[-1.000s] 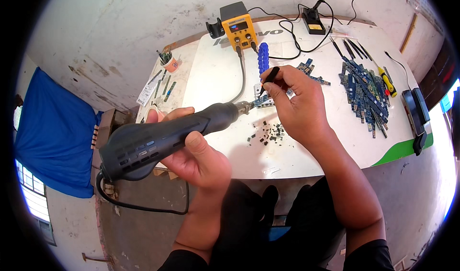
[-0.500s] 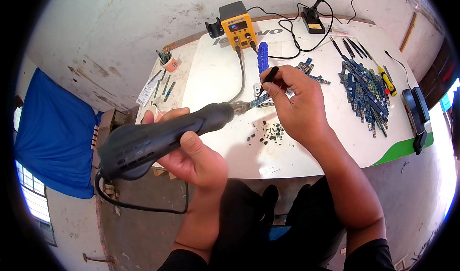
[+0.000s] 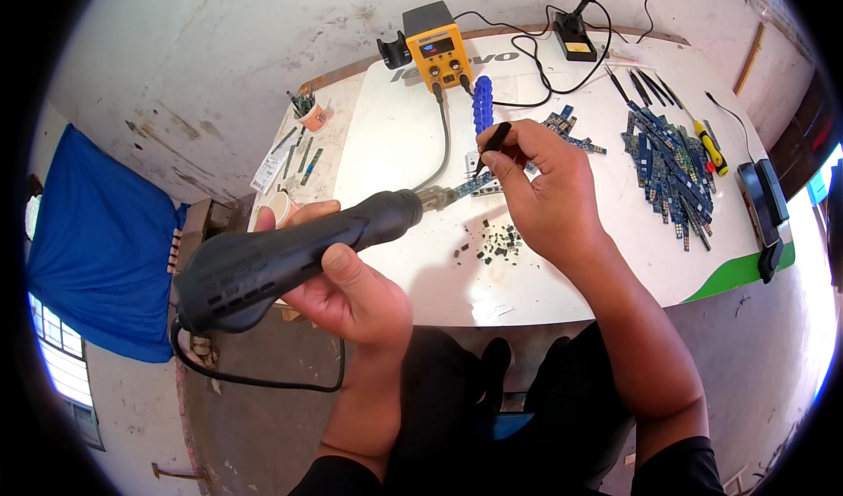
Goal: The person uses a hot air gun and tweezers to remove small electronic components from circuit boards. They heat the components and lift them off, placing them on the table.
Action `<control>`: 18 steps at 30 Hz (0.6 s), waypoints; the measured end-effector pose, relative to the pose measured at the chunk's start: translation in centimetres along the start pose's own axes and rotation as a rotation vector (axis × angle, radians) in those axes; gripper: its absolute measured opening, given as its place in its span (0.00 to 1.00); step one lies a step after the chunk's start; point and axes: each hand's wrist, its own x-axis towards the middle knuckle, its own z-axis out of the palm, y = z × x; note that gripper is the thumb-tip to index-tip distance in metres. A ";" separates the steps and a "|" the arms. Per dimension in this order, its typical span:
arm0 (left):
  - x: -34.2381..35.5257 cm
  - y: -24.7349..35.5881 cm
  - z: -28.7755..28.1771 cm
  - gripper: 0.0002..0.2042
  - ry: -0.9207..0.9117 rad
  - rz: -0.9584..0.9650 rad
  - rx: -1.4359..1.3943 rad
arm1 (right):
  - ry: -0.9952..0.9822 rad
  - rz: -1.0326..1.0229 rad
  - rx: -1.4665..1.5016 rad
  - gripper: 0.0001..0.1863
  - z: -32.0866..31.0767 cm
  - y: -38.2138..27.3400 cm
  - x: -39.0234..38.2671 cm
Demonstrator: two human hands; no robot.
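Observation:
My left hand (image 3: pixel 356 290) is wrapped round a black hot air gun (image 3: pixel 290 263), whose metal nozzle (image 3: pixel 435 198) points right at a narrow circuit board strip (image 3: pixel 472 184). Pinched in my right hand (image 3: pixel 549 193) are black tweezers (image 3: pixel 493 145), their tips down at that strip. The strip lies close to a small holder at the foot of a blue jointed arm (image 3: pixel 482 105); my fingers hide part of it. Just nearer on the white table (image 3: pixel 395 276) is a scatter of small black chips (image 3: pixel 499 243).
A yellow rework station (image 3: pixel 436 48) stands at the back, beside a soldering iron stand (image 3: pixel 573 39) with looping cables. Piled circuit board strips (image 3: pixel 667 171) lie at the right, near a yellow screwdriver (image 3: pixel 711 149). Cups (image 3: pixel 310 118) and loose strips are at the left.
The hot air gun has shifted slightly left in my left hand, drawing its nozzle back a little from the board. My right hand and the tweezers have barely moved.

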 end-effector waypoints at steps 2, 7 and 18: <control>0.1 0.2 -0.1 0.31 0.022 0.015 0.021 | -0.007 0.003 -0.009 0.06 -0.1 -0.2 0.0; 0.1 0.2 -0.5 0.29 0.006 0.038 0.030 | -0.027 -0.008 -0.044 0.07 -0.2 -0.2 0.1; -0.3 0.5 -1.0 0.35 0.044 -0.014 0.066 | -0.124 0.001 -0.012 0.07 0.7 0.2 0.2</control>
